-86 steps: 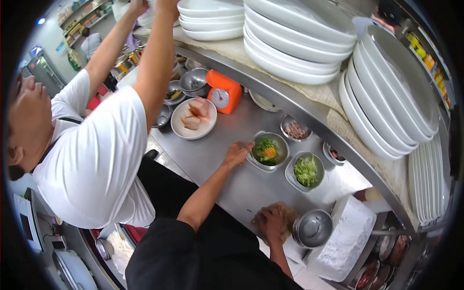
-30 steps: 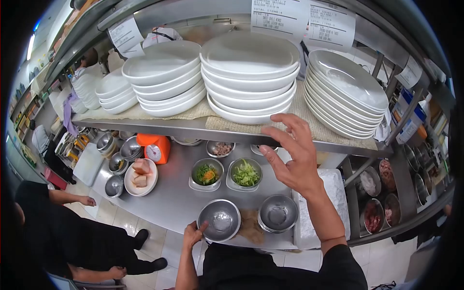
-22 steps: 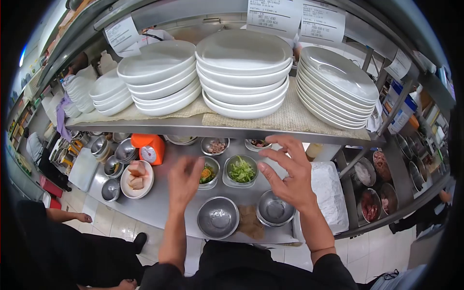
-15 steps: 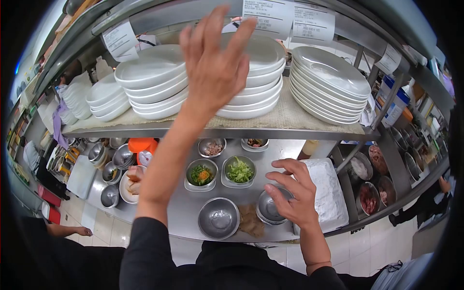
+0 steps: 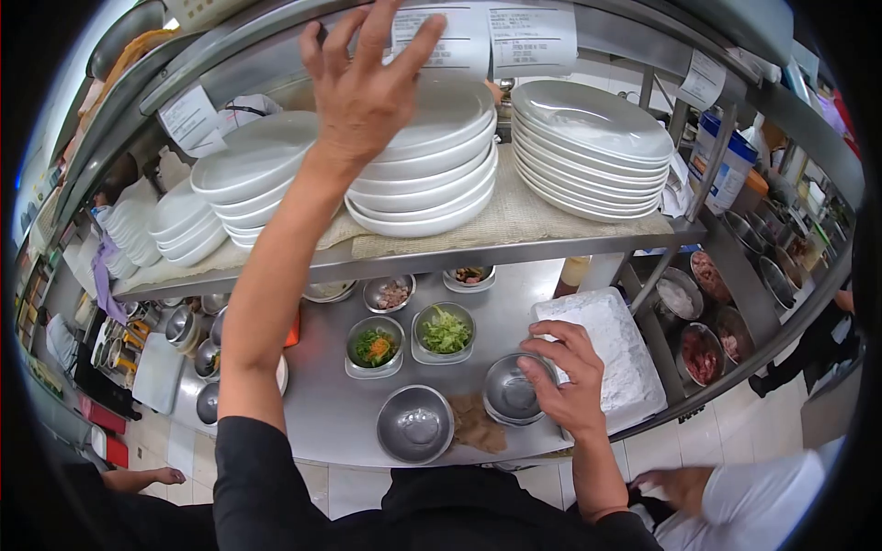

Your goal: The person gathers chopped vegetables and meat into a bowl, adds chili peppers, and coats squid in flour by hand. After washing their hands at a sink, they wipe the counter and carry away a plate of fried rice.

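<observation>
My left hand (image 5: 363, 92) is raised high over the plate stacks with its fingers spread. Its index fingertip overlaps a printed order slip (image 5: 459, 48) on the upper rail, beside a second slip (image 5: 533, 41). Behind that hand rises a stack of white plates (image 5: 436, 179). Lower down, my right hand (image 5: 568, 378) hovers at the rim of a metal bowl (image 5: 511, 390), fingers bent and apart, nothing in them. Left of that bowl are a crumpled brown cloth (image 5: 478, 424) and a larger metal bowl (image 5: 413, 424) with a shiny, bare inside.
Bowls of chopped greens (image 5: 446, 329), herbs with something orange (image 5: 375, 344), and diced pink pieces (image 5: 390, 294) stand on the steel counter. A foil-like white block (image 5: 611, 358) lies right. Raw meat bowls (image 5: 703, 354) sit beyond the post. A person's white sleeve (image 5: 758, 505) shows lower right.
The view has shifted, with the shelf now further left. My left hand has moved left and up at the slips. A person in white has come in closer at lower right.
</observation>
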### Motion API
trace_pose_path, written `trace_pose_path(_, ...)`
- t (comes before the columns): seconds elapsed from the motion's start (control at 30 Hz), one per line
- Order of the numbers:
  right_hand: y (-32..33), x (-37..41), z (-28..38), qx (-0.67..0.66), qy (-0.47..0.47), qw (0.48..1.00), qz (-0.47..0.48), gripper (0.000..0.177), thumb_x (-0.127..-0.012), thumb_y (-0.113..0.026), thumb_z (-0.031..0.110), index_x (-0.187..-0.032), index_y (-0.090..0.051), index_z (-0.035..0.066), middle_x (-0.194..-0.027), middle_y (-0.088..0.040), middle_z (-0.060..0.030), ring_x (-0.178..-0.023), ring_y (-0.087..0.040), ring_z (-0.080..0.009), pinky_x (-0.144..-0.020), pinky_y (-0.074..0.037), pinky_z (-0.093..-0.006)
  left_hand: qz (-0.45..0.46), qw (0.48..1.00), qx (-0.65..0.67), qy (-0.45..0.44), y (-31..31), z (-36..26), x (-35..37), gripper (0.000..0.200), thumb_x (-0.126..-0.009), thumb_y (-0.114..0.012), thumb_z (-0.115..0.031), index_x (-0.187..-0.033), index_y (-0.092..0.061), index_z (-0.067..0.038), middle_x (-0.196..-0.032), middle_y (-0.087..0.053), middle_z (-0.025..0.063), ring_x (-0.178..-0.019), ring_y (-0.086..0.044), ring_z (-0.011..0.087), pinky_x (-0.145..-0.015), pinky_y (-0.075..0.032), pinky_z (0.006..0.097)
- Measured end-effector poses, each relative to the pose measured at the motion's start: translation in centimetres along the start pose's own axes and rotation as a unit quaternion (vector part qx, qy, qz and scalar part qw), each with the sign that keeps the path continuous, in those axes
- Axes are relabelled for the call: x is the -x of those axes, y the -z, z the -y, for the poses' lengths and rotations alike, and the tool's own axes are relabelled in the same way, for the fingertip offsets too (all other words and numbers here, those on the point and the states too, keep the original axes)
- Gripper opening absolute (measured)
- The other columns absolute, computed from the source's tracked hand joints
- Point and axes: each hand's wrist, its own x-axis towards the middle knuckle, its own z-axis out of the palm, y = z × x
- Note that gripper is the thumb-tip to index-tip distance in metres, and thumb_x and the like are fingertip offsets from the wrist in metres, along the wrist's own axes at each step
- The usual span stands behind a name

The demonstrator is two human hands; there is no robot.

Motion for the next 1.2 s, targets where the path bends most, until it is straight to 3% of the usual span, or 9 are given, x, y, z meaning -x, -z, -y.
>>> trace_pose_path(0.07,-0.3,0.3,-0.4,-0.032,-0.006,0.999,0.013,0.017,-0.065,-0.069,0.003,-0.082,-0.065,0.004,-0.094,-0.060,-0.0088,-0.086,-0.055,-0.0243,-0.072,-0.045,-0.0318,0.087,0.995,0.036,-0.025,1.7,0.6,-0.5,0.037,-0.066,-0.061,-0.008,-0.103,-0.063,-0.013,-0.114,-0.056,0.0055,-0.108,-0.046,0.0223,-0.089,-0.032,0.0368)
trace_pose_path(0.17,0.0,0.9,-0.7,-0.034,-0.002,0.999,0.018,0.015,-0.067,-0.069,0.003,-0.081,-0.065,0.003,-0.089,-0.061,-0.0085,-0.082,-0.057,-0.0234,-0.071,-0.046,-0.0313,0.049,0.989,0.139,0.023,3.9,3.6,1.3,0.033,-0.063,-0.067,-0.014,-0.096,-0.066,-0.009,-0.109,-0.060,0.0055,-0.098,-0.054,0.0215,-0.088,-0.035,0.0348)
trace_pose_path(0.23,0.0,1.3,-1.2,-0.041,-0.006,0.999,0.014,0.014,-0.067,-0.069,0.003,-0.081,-0.065,0.003,-0.088,-0.062,-0.0082,-0.081,-0.058,-0.0226,-0.070,-0.046,-0.0309,0.030,0.996,0.060,0.062,6.6,6.0,2.5,0.035,-0.066,-0.069,-0.015,-0.099,-0.065,-0.006,-0.100,-0.064,0.0083,-0.096,-0.058,0.0219,-0.085,-0.039,0.0308)
trace_pose_path(0.4,-0.5,2.5,-2.5,-0.074,-0.092,0.993,0.009,0.010,-0.071,-0.067,0.003,-0.080,-0.066,0.002,-0.086,-0.063,-0.0091,-0.083,-0.059,-0.0200,-0.074,-0.046,-0.0292,-0.026,0.984,-0.119,0.133,10.5,11.7,6.0,0.033,-0.070,-0.067,-0.006,-0.103,-0.063,-0.003,-0.103,-0.063,0.0099,-0.097,-0.059,0.0217,-0.084,-0.042,0.0312)
trace_pose_path(0.8,-1.3,4.3,-4.1,-0.078,-0.158,0.984,0.015,0.010,-0.070,-0.066,0.003,-0.081,-0.066,0.003,-0.085,-0.063,-0.0101,-0.079,-0.060,-0.0222,-0.069,-0.047,-0.0290,0.068,0.980,-0.113,0.151,8.8,13.1,10.6,0.034,-0.072,-0.060,-0.004,-0.106,-0.062,-0.007,-0.105,-0.063,0.0070,-0.098,-0.059,0.0213,-0.082,-0.042,0.0307)
trace_pose_path(1.0,-1.3,5.0,-4.5,-0.087,-0.191,0.978,0.003,0.009,-0.072,-0.065,0.004,-0.081,-0.065,0.003,-0.085,-0.063,-0.0096,-0.078,-0.060,-0.0187,-0.064,-0.047,-0.0271,-0.068,0.964,-0.148,0.210,11.9,14.2,8.1,0.036,-0.073,-0.053,0.007,-0.107,-0.061,-0.003,-0.101,-0.064,0.0090,-0.090,-0.060,0.0229,-0.082,-0.044,0.0308)
trace_pose_path(1.1,-1.4,5.2,-4.8,-0.092,-0.201,0.975,0.008,0.008,-0.073,-0.065,0.005,-0.081,-0.065,0.003,-0.084,-0.063,-0.0096,-0.077,-0.060,-0.0183,-0.064,-0.047,-0.0268,-0.098,0.936,-0.129,0.314,11.2,12.8,7.5,0.041,-0.074,-0.050,0.010,-0.112,-0.059,-0.003,-0.107,-0.062,0.0113,-0.089,-0.060,0.0234,-0.082,-0.044,0.0305)
trace_pose_path(1.13,-1.5,5.1,-4.7,-0.088,-0.204,0.975,0.004,0.008,-0.073,-0.065,0.005,-0.081,-0.065,0.003,-0.084,-0.063,-0.0096,-0.077,-0.060,-0.0183,-0.064,-0.047,-0.0268,-0.098,0.935,-0.123,0.317,10.8,12.6,7.7,0.041,-0.074,-0.050,0.010,-0.112,-0.059,-0.003,-0.107,-0.062,0.0113,-0.089,-0.060,0.0234,-0.082,-0.044,0.0305)
trace_pose_path(1.2,-1.6,5.0,-4.6,-0.095,-0.202,0.975,0.007,0.008,-0.073,-0.065,0.005,-0.082,-0.065,0.003,-0.084,-0.063,-0.0095,-0.076,-0.060,-0.0184,-0.063,-0.047,-0.0265,-0.040,0.974,-0.124,0.187,9.5,12.6,8.8,0.042,-0.074,-0.051,0.009,-0.115,-0.057,-0.003,-0.110,-0.060,0.0114,-0.093,-0.059,0.0237,-0.082,-0.044,0.0314)
